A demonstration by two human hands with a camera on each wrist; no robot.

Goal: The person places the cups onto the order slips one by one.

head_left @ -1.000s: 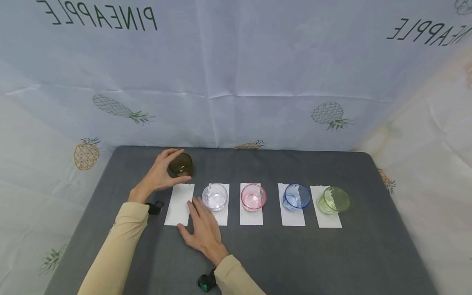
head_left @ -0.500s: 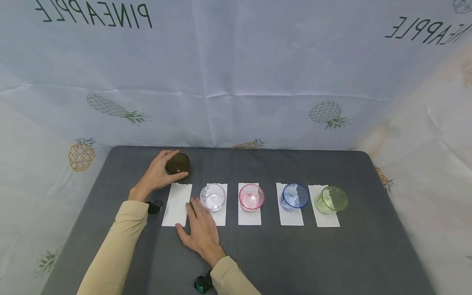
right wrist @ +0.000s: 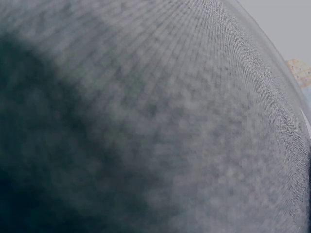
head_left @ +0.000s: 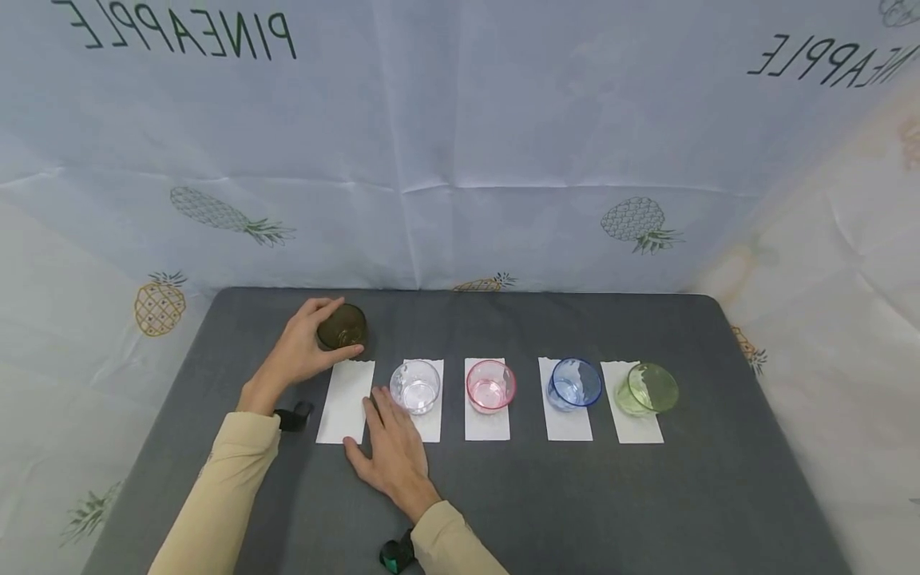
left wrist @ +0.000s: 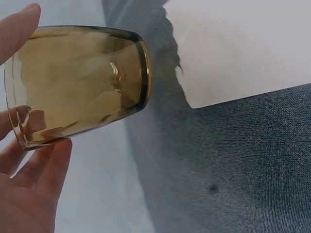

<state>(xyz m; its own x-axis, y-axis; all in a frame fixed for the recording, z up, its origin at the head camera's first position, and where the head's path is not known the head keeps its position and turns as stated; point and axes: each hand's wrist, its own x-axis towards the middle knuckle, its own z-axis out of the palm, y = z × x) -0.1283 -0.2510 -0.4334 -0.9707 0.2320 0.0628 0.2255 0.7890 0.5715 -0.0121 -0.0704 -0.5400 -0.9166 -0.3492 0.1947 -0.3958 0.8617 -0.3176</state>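
Observation:
In the head view my left hand (head_left: 298,345) grips a brown glass tumbler (head_left: 343,327) between thumb and fingers, just beyond the top of the leftmost white paper strip (head_left: 342,411). The left wrist view shows the amber-tinted tumbler (left wrist: 80,80) from the side, its base towards a torn-edged paper (left wrist: 243,46). My right hand (head_left: 394,455) lies with fingers extended on the table, fingertips between that strip and a clear glass (head_left: 415,386) standing on its own paper. The right wrist view catches only grey cloth (right wrist: 194,136) and a dark blur.
Further right stand a pink glass (head_left: 491,386), a blue glass (head_left: 575,383) and a green glass (head_left: 648,390), each on a white paper strip. Grey cloth covers the table (head_left: 611,511). A pineapple-printed curtain (head_left: 503,144) hangs behind it.
My left hand has shifted slightly left and nearer to me with the brown tumbler still in its grip. The right hand has stayed in place.

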